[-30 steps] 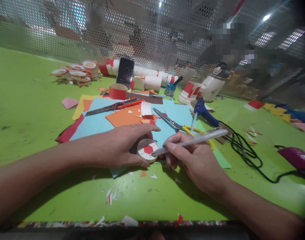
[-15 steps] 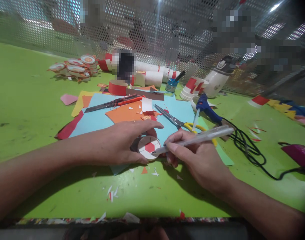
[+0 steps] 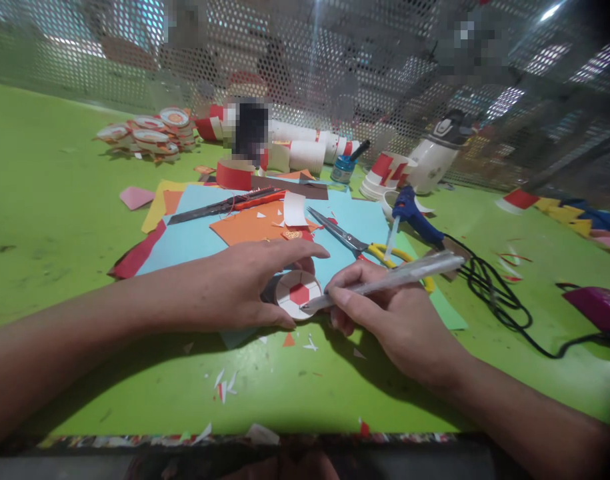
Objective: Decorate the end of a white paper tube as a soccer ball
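A round white paper disc [image 3: 286, 293] with a red hexagon [image 3: 299, 294] at its centre and thin dark lines running outward is tilted toward me near the table's front. My left hand [image 3: 255, 280] curves around its left side, the thumb at its lower edge and the fingers reaching over behind it. Pinched in my right hand [image 3: 379, 307] is a clear-barrelled pen [image 3: 409, 272], its tip on the disc just below the hexagon. Beyond the hands lie scissors with yellow handles [image 3: 352, 240] on light blue paper [image 3: 205, 250].
A utility knife [image 3: 199, 213] rests on orange paper [image 3: 245, 227]. Rightward are a blue glue gun [image 3: 415, 217], its black cord [image 3: 489, 303] and a magenta box [image 3: 597, 308]. Paper cups [image 3: 385, 175], an ink bottle [image 3: 343, 169] and decorated discs [image 3: 155, 137] stand behind. Paper scraps [image 3: 225, 387] litter the front.
Hardly anything differs. The pen tip has shifted very slightly left on the disc, and my left hand keeps its place around it.
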A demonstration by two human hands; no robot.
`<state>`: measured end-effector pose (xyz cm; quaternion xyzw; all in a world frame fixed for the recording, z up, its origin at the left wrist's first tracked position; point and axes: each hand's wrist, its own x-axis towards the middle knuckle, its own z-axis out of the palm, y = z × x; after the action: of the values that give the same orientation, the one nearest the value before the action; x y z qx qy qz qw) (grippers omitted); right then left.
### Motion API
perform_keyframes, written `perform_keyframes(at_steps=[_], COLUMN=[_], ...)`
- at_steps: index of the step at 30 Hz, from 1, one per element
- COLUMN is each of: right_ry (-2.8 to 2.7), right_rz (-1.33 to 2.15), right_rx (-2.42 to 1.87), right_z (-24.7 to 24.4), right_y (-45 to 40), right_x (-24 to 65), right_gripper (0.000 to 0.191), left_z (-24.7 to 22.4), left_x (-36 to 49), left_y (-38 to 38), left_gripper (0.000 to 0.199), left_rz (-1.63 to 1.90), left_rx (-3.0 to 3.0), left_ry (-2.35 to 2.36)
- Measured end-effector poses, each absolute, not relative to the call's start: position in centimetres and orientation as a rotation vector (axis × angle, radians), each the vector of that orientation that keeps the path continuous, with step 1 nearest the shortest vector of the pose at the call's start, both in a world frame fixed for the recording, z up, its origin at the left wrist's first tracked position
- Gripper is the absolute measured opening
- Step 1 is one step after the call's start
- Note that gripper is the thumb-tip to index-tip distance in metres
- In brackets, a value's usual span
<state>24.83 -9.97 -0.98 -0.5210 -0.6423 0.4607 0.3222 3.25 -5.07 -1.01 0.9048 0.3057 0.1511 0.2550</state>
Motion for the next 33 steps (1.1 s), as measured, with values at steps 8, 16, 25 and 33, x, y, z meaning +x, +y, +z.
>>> perform_keyframes(at_steps=[8, 16, 25, 33], right_ry=[-1.665, -1.703, -1.711, -1.465], right_rz=[1.229, 1.251, 1.302, 1.320], right_rx=[-1.378, -1.399, -1.361, -1.043], right_z=[-0.9, -0.9, -0.8, -1.7], right_y=[-9.9, -10.0, -10.0, -9.7], right_x=[24.6, 24.8, 24.8, 25.7], right_gripper=[0.009, 0.008, 0.008, 0.009], left_z=[-1.1, -1.5, -1.7, -1.3], left_x=[3.3, 3.2, 3.0, 2.9], left_y=[-5.0, -5.0, -5.2, -5.2], left_gripper=[0.060, 0.062, 0.057, 0.056], left_rz=[0.429, 0.457, 0.521, 0.531], left_rx=[2.450, 2.516, 2.548, 2.552], left_ry=[0.813, 0.765, 0.714, 0.692])
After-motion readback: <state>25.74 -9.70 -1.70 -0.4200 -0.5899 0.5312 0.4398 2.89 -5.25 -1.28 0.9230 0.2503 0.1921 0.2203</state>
